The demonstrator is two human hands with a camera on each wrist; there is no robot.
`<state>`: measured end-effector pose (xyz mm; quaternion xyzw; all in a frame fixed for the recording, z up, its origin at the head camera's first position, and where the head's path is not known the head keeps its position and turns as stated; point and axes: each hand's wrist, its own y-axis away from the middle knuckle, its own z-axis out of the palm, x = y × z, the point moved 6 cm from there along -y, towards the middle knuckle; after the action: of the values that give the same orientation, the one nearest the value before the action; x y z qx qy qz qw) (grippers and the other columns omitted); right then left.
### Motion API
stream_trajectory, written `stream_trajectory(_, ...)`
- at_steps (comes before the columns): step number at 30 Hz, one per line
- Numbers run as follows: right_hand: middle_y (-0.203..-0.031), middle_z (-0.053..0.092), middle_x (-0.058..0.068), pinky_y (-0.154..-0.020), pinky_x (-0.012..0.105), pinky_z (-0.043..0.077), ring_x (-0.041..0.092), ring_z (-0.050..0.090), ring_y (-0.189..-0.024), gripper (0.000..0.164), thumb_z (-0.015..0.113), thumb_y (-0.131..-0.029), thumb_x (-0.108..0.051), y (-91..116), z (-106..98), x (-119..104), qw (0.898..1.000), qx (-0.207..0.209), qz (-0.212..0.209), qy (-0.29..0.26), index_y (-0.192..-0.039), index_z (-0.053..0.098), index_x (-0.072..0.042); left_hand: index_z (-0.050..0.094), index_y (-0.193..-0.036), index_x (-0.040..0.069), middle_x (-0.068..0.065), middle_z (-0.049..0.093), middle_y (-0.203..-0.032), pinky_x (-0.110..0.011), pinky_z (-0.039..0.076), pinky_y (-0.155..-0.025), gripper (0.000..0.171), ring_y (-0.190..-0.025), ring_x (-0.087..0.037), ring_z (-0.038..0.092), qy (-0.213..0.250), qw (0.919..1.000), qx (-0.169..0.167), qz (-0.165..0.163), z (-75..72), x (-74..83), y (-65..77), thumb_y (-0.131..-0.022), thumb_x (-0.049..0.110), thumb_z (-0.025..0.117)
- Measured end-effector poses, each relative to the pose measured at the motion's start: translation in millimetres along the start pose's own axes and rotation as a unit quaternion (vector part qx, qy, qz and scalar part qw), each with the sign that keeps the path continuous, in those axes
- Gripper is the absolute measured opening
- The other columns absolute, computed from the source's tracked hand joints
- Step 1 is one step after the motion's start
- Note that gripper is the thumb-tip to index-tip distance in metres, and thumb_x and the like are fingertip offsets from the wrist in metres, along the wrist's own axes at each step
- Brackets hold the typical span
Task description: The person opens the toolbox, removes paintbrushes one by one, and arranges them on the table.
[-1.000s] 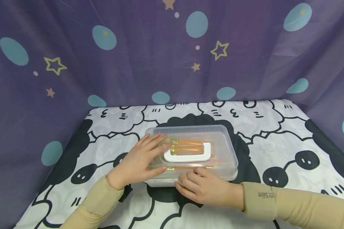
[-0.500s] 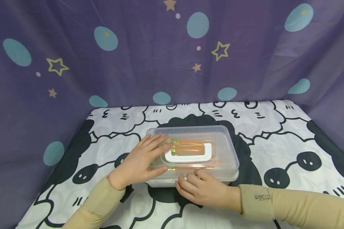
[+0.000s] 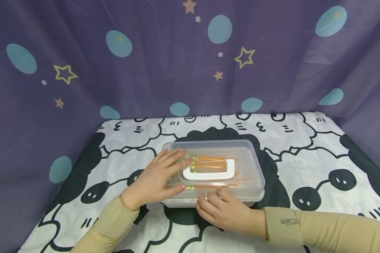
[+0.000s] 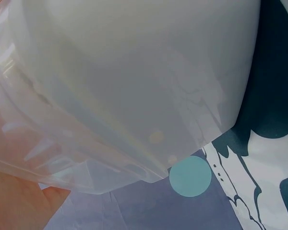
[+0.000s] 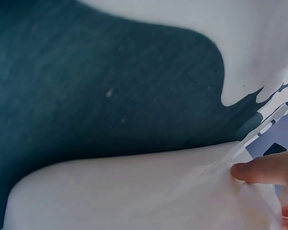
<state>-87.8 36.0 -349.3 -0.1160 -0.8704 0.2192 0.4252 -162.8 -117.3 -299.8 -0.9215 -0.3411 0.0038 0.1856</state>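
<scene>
A clear plastic storage box (image 3: 248, 175) with a translucent lid sits in the middle of the table. Its white carry handle (image 3: 209, 176) lies flat on top, and orange items with yellow-green ends (image 3: 210, 166) show there. Spread fingers of my left hand (image 3: 153, 179) rest on the lid's left part. At the front edge my right hand (image 3: 225, 212) has its fingers curled over the lid's rim. In the right wrist view its thumb (image 5: 261, 168) presses the box's pale side wall (image 5: 134, 191). Under the left wrist, the box wall (image 4: 149, 72) fills most of the view.
A white cloth (image 3: 329, 147) with black sheep drawings covers the table. Behind and at both sides hangs a purple curtain (image 3: 164, 63) with blue ovals and stars. A small black object (image 3: 141, 214) shows beside the left wrist.
Both hands keep their places on the box. The whole head view has shifted very slightly down and to the right; nothing has opened.
</scene>
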Motion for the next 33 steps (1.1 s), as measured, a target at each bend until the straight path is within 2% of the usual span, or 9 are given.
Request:
stream_trajectory(8, -0.096, 0.058, 0.002, -0.066, 0.026, 0.041, 0.015, 0.049, -0.077, 0.026, 0.03, -0.099, -0.011, -0.8, -0.5, -0.7, 1.0, -0.002, 0.019, -0.001, -0.092, 0.055, -0.012, 0.046, -0.142, 0.019, -0.009, 0.038, -0.15, -0.055, 0.022, -0.117, 0.061, -0.139, -0.033, 0.032, 0.003, 1.0, -0.006, -0.004, -0.2, -0.1, 0.8, -0.091, 0.05, 0.056)
stream_trajectory(14, -0.088, 0.054, 0.001, -0.064, 0.026, 0.04, 0.015, 0.047, -0.074, 0.025, 0.031, -0.098, -0.011, -4.0, -1.0, -1.2, 1.0, 0.002, 0.017, 0.005, -0.083, 0.051, -0.012, 0.046, -0.142, 0.018, -0.01, 0.038, -0.149, -0.055, 0.022, -0.117, 0.061, -0.139, -0.033, 0.032, 0.003, 1.0, -0.007, -0.005, -0.5, 0.0, 0.7, -0.092, 0.052, 0.053)
stream_trajectory(19, -0.084, 0.051, 0.001, -0.062, 0.026, 0.037, 0.015, 0.045, -0.072, 0.026, 0.031, -0.098, -0.011, -6.1, -1.0, -1.2, 1.0, 0.001, 0.015, 0.003, -0.081, 0.05, -0.012, 0.045, -0.142, 0.019, -0.009, 0.038, -0.15, -0.054, 0.022, -0.117, 0.061, -0.139, -0.033, 0.032, 0.002, 1.0, -0.007, -0.003, -0.5, 0.2, 0.2, -0.092, 0.054, 0.051)
stream_trajectory(27, -0.083, 0.049, 0.002, -0.059, 0.026, 0.036, 0.016, 0.044, -0.07, 0.027, 0.03, -0.099, -0.012, -7.0, -0.4, -0.5, 1.0, 0.0, 0.009, 0.0, -0.081, 0.05, -0.011, 0.046, -0.142, 0.019, -0.009, 0.038, -0.15, -0.054, 0.022, -0.117, 0.062, -0.139, -0.032, 0.032, -0.002, 0.9999, -0.009, -0.004, -0.6, 0.0, -0.2, -0.089, 0.047, 0.059)
stream_trajectory(33, -0.082, 0.049, 0.002, -0.058, 0.026, 0.035, 0.016, 0.043, -0.07, 0.026, 0.03, -0.098, -0.012, -7.4, 0.7, -0.8, 1.0, -0.003, 0.003, 0.001, -0.081, 0.05, -0.011, 0.046, -0.142, 0.018, -0.01, 0.039, -0.149, -0.055, 0.023, -0.117, 0.062, -0.138, -0.034, 0.033, -0.001, 1.0, -0.005, 0.0, -1.1, 0.4, -1.2, -0.089, 0.046, 0.06)
